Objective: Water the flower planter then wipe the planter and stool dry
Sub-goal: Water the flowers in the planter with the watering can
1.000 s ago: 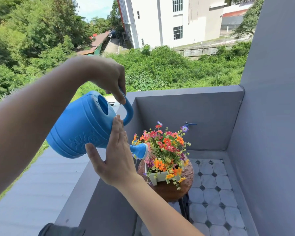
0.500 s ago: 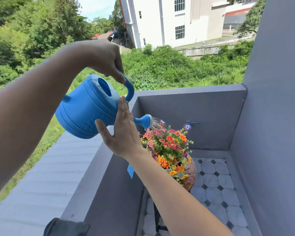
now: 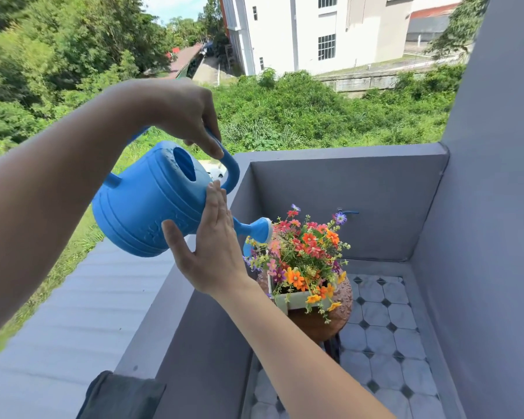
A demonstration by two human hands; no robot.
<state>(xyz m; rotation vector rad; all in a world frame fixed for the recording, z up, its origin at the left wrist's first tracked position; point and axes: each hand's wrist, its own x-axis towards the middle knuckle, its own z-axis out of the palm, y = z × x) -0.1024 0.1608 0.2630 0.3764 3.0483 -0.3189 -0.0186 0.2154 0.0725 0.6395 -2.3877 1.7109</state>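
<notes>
A ribbed blue plastic watering can [image 3: 152, 204] is held tilted by the left hand [image 3: 179, 111], whose fingers are curled tight around the can's looped top handle [image 3: 229, 167]. The right hand [image 3: 212, 249] is laid flat against the can's side, fingers straight and together. The spout's rose [image 3: 262, 229] is poised just above the pale rectangular planter [image 3: 291, 300] of mixed flowers (orange, red, purple), which is set on a round brown stool [image 3: 342, 300] beaded with droplets.

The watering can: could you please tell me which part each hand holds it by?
The left hand grips the watering can by its top handle; the right hand lies flat against its side.
</notes>
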